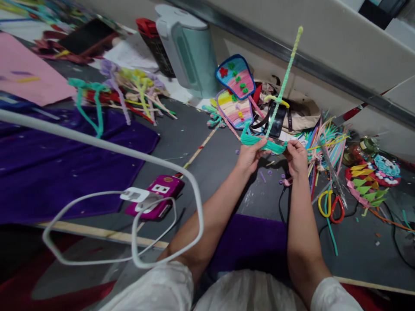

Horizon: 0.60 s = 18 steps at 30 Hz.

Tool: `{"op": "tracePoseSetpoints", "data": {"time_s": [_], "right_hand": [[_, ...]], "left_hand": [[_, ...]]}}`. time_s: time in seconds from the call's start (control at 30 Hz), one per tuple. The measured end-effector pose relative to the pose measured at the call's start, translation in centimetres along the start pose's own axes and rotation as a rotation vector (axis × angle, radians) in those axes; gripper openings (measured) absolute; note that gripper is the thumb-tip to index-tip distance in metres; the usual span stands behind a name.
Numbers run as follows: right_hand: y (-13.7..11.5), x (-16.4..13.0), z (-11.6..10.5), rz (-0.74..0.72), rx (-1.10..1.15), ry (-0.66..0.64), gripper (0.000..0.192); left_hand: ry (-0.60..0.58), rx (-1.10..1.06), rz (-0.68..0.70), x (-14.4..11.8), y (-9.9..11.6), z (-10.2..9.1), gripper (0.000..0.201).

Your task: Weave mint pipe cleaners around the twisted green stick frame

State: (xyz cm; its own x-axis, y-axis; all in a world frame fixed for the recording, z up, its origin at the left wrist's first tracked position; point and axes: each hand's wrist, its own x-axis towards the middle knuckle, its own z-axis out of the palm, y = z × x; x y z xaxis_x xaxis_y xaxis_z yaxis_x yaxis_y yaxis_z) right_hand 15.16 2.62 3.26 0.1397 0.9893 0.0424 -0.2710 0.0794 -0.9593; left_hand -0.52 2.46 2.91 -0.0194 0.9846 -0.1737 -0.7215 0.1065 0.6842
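A teal boat-like piece made of pipe cleaners (275, 147) is held between my two hands above the grey table. From it rises a tall twisted green-yellow stem (285, 80), with a short yellow piece crossing near its lower part. My left hand (251, 154) pinches the near side by the foot of the stem. My right hand (297, 156) has its fingertips pressed together at the right end; whether they also hold a loose strand I cannot make out. Beyond the left hand lie two striped fan-shaped pipe-cleaner pieces (236, 77), decorated with a star and small flowers.
Red-and-yellow scissors (331, 207) lie right of my right arm, near a pile of loose pipe cleaners (327, 142). A white cable (129, 151) arches over the left side to a magenta power strip (158, 194). A pale green kettle (191, 52) stands at the back.
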Motion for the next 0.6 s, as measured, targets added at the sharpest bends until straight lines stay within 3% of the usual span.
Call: {"op": "tracePoseSetpoints", "data": {"time_s": [0.17,0.3,0.6], "right_hand": [[0.24,0.03,0.05,0.08,0.131,0.005,0.035],[0.59,0.16,0.32,0.081,0.104,0.062,0.04],[0.67,0.09,0.85,-0.236,-0.292,0.168,0.027]], "left_hand": [[-0.042,0.006,0.016,-0.2,-0.05,0.13,0.033],[-0.048,0.017,0.04,-0.25,-0.2,0.22,0.037],[0.007,0.013,0.073,-0.15,-0.34,0.26,0.037]]}}
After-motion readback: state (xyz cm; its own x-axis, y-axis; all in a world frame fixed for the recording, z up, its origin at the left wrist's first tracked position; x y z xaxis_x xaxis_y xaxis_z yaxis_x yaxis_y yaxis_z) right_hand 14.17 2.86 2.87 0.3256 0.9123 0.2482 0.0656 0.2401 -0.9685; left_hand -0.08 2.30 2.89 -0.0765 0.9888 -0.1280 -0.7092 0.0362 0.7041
